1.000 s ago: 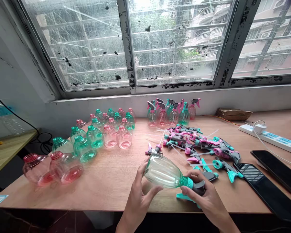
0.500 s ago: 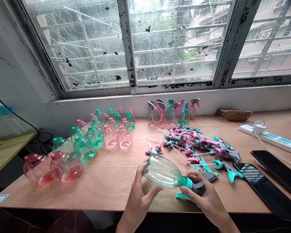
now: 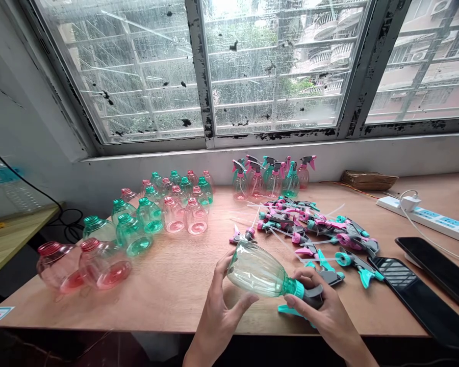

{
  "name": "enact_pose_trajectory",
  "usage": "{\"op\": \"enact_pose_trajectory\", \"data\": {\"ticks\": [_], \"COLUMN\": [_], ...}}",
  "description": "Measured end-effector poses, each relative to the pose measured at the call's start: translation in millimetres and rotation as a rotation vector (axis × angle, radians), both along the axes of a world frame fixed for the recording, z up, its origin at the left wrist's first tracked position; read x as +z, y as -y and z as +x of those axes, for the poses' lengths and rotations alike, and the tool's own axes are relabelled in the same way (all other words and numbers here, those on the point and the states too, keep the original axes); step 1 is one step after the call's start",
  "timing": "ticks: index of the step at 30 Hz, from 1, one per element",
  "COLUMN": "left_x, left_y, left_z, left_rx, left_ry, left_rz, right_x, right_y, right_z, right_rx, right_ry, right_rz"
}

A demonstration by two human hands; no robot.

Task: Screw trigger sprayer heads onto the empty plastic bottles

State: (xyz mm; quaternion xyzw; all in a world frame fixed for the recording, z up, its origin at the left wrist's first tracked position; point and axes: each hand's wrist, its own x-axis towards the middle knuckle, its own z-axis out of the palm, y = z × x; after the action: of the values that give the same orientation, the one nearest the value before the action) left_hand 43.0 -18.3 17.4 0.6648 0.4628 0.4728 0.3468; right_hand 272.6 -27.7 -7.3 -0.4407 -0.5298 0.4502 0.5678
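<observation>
A clear green spray bottle point(image 3: 257, 271) lies on its side in the air just above the table's front edge, base pointing away from me. My left hand point(image 3: 219, 313) grips the bottle's body from below and behind, thumb and fingers curled round it. My right hand point(image 3: 325, 313) is closed on the teal-and-grey trigger head point(image 3: 308, 295) at the bottle's neck. A pile of loose pink and teal trigger heads point(image 3: 313, 229) with thin dip tubes lies just beyond my hands.
Open pink and green bottles point(image 3: 153, 214) stand at the left. Assembled spray bottles point(image 3: 271, 178) stand under the window. A power strip point(image 3: 428, 216), two dark phones point(image 3: 439, 270) and a brown packet point(image 3: 369, 179) lie at the right on the wooden table point(image 3: 168, 290).
The bottle has shifted very slightly in my hands; my grip on body and trigger head is the same.
</observation>
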Motion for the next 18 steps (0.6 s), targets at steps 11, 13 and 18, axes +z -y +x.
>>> {"op": "enact_pose_trajectory", "data": {"ticks": [11, 13, 18], "left_x": [-5.3, -3.6, -0.3], "left_y": [-5.6, -3.9, -0.9], "left_z": [-1.9, -1.4, -0.3], "left_rx": [0.025, 0.021, 0.019], "left_ry": [0.008, 0.004, 0.026], "left_rz": [0.133, 0.125, 0.059], "right_x": [3.6, 2.4, 0.0], "right_y": [1.3, 0.8, 0.0], "right_z": [-2.6, -2.3, -1.9], "right_rx": [-0.043, -0.042, -0.023], "right_ry": [-0.047, -0.030, 0.006], "right_rz": [-0.011, 0.001, 0.017]}}
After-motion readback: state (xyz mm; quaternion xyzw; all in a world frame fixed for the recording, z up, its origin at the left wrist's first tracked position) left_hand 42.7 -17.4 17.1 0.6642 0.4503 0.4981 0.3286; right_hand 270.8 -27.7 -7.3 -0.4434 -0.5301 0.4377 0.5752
